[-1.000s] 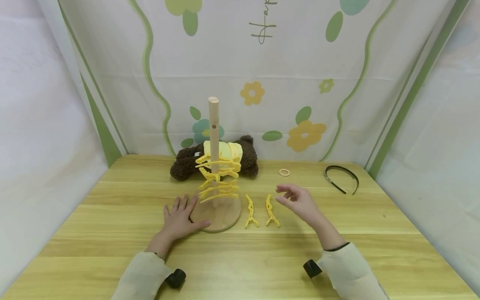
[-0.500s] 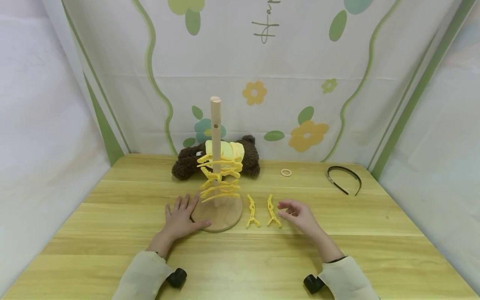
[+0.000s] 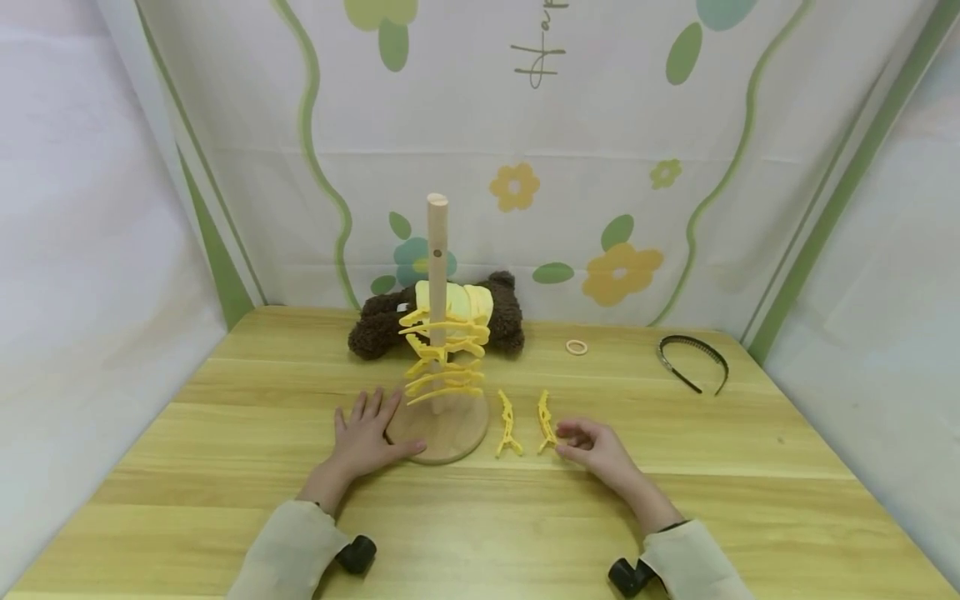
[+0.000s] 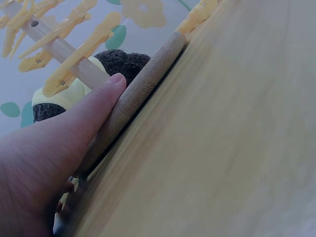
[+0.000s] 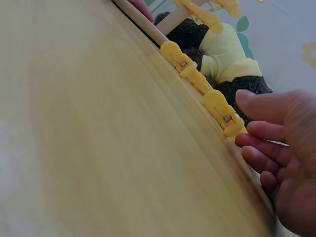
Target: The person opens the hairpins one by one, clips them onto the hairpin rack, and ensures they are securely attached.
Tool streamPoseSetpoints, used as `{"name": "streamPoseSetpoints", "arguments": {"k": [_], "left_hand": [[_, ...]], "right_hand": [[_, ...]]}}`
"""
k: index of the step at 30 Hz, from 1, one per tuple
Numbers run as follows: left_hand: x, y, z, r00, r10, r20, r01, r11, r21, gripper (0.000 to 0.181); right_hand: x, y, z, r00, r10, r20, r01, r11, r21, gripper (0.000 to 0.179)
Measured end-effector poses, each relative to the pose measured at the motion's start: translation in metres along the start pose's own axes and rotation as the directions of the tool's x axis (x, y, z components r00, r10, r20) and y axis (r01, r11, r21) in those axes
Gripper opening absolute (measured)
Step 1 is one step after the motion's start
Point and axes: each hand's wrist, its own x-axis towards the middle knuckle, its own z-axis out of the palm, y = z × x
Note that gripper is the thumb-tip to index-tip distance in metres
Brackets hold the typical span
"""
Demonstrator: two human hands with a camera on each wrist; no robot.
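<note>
My left hand (image 3: 366,442) rests on the left edge of a round wooden base (image 3: 450,433), fingers spread and thumb lying over its top. From that base rises a wooden post (image 3: 437,229), with several yellow hair clips (image 3: 461,392) clamped across its lower half. Two more clips lie on the table right of the base: a nearer-to-post clip (image 3: 507,423) and a right-hand clip (image 3: 545,417). Beside the latter's handle is my right hand (image 3: 603,458), fingers loosely bent. In the right wrist view, thumb and fingertips are apart around the end of that hair clip (image 5: 219,106).
Behind the post a brown plush bear (image 3: 506,317) in a yellow top lies on its side. A small pale ring (image 3: 577,347) and a black headband (image 3: 697,342) lie at the back right. A printed cloth (image 3: 585,125) hangs behind the wooden table (image 3: 480,525).
My right hand has come down and toward me, to the handle end of the right-hand hair clip. My left hand stays on the base. The head view has shifted slightly.
</note>
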Motion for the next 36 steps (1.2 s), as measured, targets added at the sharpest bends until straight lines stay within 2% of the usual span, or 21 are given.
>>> {"name": "streamPoseSetpoints", "arguments": {"k": [4, 12, 15, 20, 26, 36], "left_hand": [[0.000, 0.000, 0.000, 1.000, -0.003, 0.004, 0.003, 1.000, 0.001, 0.094], [0.001, -0.001, 0.001, 1.000, -0.004, 0.007, 0.004, 1.000, 0.004, 0.094], [0.001, -0.002, 0.001, 1.000, -0.006, 0.007, 0.006, 1.000, 0.004, 0.095], [0.001, -0.002, 0.002, 1.000, -0.003, 0.003, 0.003, 1.000, 0.002, 0.094], [0.002, -0.002, 0.003, 1.000, 0.001, 0.000, -0.001, 1.000, 0.006, 0.093], [0.001, -0.001, 0.002, 1.000, 0.007, -0.014, -0.006, 1.000, 0.011, 0.093]], "right_hand": [[-0.001, 0.000, 0.002, 1.000, 0.008, -0.027, -0.009, 0.999, -0.035, 0.033], [-0.001, 0.000, 0.002, 0.990, -0.010, -0.142, -0.005, 0.994, -0.105, 0.022], [0.000, 0.002, 0.003, 0.984, -0.002, -0.175, -0.017, 0.994, -0.108, 0.025], [0.000, 0.003, 0.005, 0.981, -0.004, -0.192, -0.029, 0.985, -0.169, 0.041], [0.001, 0.003, 0.010, 0.981, -0.070, -0.183, 0.007, 0.945, -0.326, 0.053], [-0.001, -0.002, 0.010, 0.972, -0.066, -0.224, -0.015, 0.939, -0.342, 0.044]]}}
